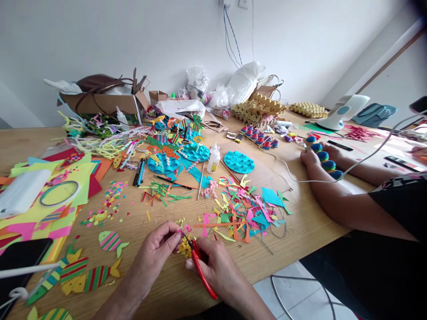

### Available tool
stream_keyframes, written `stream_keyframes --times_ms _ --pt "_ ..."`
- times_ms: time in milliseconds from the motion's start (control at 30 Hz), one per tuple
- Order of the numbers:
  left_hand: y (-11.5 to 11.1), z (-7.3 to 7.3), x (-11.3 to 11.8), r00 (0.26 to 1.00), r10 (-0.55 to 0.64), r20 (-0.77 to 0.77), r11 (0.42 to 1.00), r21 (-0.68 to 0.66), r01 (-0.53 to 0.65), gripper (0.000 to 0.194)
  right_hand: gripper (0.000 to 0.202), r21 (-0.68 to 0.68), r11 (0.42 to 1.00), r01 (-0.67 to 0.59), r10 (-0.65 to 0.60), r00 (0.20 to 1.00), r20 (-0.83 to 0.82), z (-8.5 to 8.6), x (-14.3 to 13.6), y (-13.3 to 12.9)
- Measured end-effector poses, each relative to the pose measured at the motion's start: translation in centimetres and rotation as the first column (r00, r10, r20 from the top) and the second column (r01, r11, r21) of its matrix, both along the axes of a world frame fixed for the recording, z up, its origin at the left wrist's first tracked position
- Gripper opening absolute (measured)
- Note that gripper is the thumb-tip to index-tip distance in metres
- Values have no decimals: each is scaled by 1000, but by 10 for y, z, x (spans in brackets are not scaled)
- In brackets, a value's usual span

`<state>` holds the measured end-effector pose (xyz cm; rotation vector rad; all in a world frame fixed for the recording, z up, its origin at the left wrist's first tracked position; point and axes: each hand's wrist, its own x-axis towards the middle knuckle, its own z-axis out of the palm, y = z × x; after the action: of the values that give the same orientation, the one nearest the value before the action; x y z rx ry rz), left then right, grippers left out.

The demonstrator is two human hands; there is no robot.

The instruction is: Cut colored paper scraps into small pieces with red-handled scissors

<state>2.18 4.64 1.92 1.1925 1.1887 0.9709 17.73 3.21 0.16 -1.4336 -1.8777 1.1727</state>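
Note:
My right hand (216,262) is wrapped round a pair of red-handled scissors (203,275), near the table's front edge. Their dark, narrow tips point up and left toward my left hand (163,242). Thumb and fingers of that left hand are pinched together right at the tips; what they hold is too small to make out. Yellow paper scraps (184,249) lie just beyond and between my hands. To the left are striped paper fish, among them a pink and green fish (109,240) and a red and green fish (97,278).
Coloured paper offcuts (240,209) spread ahead of my hands. A glue bottle (214,158) stands beside a blue egg-carton disc (239,162). At right, another person's hands (311,156) hold a painted egg-carton strip (322,155). A white cable (300,180) crosses the table.

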Motion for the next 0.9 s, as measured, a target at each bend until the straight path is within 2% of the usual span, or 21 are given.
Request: stream_keyframes --times_ms 267,500,900 --pt "0 0 2 999 -39 -14 999 -8 38 15 32 29 1000 11 -11 1000 1 -3 -3 -2" --pt "-1 4 0 998 -36 -41 999 -26 35 15 40 36 999 23 -22 1000 -16 -7 0 -2" --pt "0 1 -2 999 -12 -48 1000 -12 12 15 44 41 999 -6 6 1000 10 -6 2 0"
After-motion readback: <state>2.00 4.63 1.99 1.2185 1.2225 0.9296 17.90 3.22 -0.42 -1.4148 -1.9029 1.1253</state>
